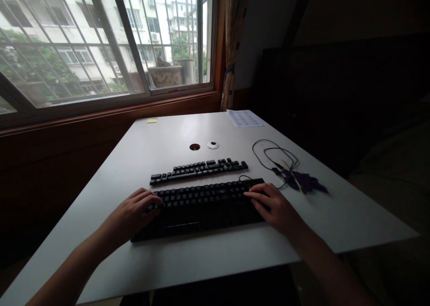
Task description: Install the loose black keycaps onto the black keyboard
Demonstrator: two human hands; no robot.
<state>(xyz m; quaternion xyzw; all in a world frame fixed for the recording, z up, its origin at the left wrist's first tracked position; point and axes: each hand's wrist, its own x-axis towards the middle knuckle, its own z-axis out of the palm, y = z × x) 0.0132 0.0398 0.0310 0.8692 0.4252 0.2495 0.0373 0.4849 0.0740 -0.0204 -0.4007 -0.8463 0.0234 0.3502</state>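
Black ridged keyboard (204,207) under left hand (134,214) and right hand (273,207).

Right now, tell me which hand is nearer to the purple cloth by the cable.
Right. The right hand rests on the keyboard's right end, just beside the purple cloth; the left hand sits at the keyboard's far left end.

A smooth, faintly glossy white laminate worktop (235,252) is seen beneath a matt black plastic keyboard (201,207), a thin black rubbery cable (268,156), a white paper sheet (244,118) and crumpled purple cloth (304,182).
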